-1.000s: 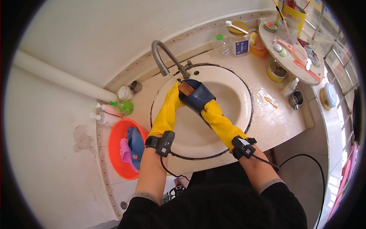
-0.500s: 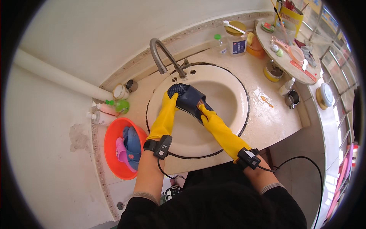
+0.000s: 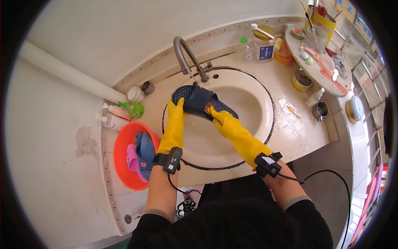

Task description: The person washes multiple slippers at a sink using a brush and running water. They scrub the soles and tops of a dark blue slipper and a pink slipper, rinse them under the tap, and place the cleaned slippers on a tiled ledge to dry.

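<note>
A dark navy slide slipper [image 3: 200,99] is held above the oval sink [image 3: 266,99], under the tap [image 3: 181,56]. A thin stream of water runs from the spout onto it. My left hand [image 3: 175,116], in a yellow rubber glove, grips one end of the slipper, thumb on the textured footbed. My right hand [image 3: 226,124], gloved the same way, is closed around what looks like a small brown brush [image 3: 208,107]. Its tip meets the footbed beside the strap; the rest is hidden by the fingers.
An orange-red basin [image 3: 120,155] with blue and pink slippers stands left of the sink. Bottles [image 3: 114,122] and metal cups [image 3: 147,87] line the left side. Jars [image 3: 264,47], a pot [image 3: 302,80] and a cluttered round board [image 3: 331,85] are at right. A cable [image 3: 336,176] trails from my right wrist.
The slipper has turned flatter and shifted left, showing more of its footbed on the right. Both hands moved with it, and the brush slid along beside the strap.
</note>
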`<state>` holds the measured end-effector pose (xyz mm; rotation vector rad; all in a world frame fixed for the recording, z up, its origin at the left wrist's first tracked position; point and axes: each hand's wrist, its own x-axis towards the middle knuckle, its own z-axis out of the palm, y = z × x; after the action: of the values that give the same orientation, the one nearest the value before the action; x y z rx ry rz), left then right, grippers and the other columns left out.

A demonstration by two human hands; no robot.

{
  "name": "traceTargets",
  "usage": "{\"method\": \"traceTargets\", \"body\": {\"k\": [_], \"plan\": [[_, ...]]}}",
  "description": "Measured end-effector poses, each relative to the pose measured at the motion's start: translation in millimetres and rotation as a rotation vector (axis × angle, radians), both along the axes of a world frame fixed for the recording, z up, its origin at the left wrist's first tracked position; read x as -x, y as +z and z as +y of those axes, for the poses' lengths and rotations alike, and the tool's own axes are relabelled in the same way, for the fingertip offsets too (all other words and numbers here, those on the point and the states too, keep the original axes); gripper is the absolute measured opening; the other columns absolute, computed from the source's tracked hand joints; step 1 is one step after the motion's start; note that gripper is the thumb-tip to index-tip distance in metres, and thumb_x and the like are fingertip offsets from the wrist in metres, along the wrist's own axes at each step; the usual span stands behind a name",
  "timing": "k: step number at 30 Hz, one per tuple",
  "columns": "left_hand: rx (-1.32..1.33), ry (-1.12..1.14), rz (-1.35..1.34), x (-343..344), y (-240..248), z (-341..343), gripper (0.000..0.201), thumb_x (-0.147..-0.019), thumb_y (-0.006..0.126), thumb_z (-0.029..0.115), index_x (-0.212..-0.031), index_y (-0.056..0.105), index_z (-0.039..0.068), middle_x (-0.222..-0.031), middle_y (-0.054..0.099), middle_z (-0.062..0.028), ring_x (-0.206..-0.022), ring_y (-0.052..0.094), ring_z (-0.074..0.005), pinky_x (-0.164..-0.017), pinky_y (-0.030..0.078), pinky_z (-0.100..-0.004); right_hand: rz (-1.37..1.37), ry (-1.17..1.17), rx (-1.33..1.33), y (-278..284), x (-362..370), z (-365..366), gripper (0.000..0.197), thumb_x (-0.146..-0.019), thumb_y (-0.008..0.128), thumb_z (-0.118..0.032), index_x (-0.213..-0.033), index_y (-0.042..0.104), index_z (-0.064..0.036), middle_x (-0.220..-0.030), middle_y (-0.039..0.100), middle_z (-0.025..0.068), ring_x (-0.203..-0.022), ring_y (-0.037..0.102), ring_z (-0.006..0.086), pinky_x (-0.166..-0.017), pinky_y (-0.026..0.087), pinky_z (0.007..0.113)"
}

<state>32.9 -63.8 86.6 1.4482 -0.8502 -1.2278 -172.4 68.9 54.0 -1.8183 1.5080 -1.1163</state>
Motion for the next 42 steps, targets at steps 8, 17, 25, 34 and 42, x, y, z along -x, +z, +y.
{"method": "traceTargets", "body": {"k": [8,17,25,34,42], "plan": [[0.152,0.042,0.102,-50,11,-3,0.038,-0.089,0.059,0.014,-0.124,0.043,0.014,-0.115,0.056,-0.0138,-0.092,0.061,-0.0321,-0.066,0.055,-0.0492,0.220,-0.136,-0.314,0,22,17,0.035,-0.088,0.051,-0.019,-0.122,0.055,-0.0228,-0.085,0.061,0.0151,-0.080,0.059,0.0353,-0.069,0.047,0.043],[0.150,0.116,0.110,-34,13,-1,0.041,-0.088,0.061,0.013,-0.125,0.044,0.015,-0.114,0.057,-0.0117,-0.091,0.061,-0.0303,-0.065,0.056,-0.0470,-0.003,-0.206,-0.251,-29,-7,-2,0.038,-0.087,0.051,-0.019,-0.125,0.053,-0.0178,-0.099,0.061,0.0198,-0.090,0.059,0.0374,-0.078,0.047,0.041],[0.180,-0.217,0.066,-15,37,-4,0.036,-0.087,0.062,0.012,-0.121,0.048,0.009,-0.107,0.061,-0.0106,-0.087,0.063,-0.0237,-0.066,0.056,-0.0400,-0.345,-0.227,-0.661,-13,46,17,0.047,-0.089,0.052,-0.024,-0.135,0.045,-0.0186,-0.100,0.063,0.0171,-0.085,0.062,0.0275,-0.077,0.047,0.034],[0.077,-0.622,0.017,54,37,-4,0.032,-0.087,0.064,0.021,-0.114,0.057,0.006,-0.102,0.064,-0.0032,-0.086,0.061,-0.0147,-0.074,0.051,-0.0307,-0.615,-0.287,-0.654,45,82,9,0.050,-0.091,0.052,-0.020,-0.139,0.040,-0.0203,-0.086,0.059,0.0057,-0.069,0.051,0.0109,-0.060,0.044,0.024],[0.151,-0.534,-0.163,69,18,2,0.034,-0.089,0.059,0.037,-0.104,0.065,0.008,-0.092,0.067,-0.0018,-0.083,0.060,-0.0113,-0.074,0.048,-0.0256,-0.707,-0.183,-0.714,48,80,-13,0.048,-0.093,0.052,-0.021,-0.139,0.040,-0.0236,-0.079,0.060,0.0041,-0.054,0.045,0.0095,-0.052,0.043,0.023]]}}
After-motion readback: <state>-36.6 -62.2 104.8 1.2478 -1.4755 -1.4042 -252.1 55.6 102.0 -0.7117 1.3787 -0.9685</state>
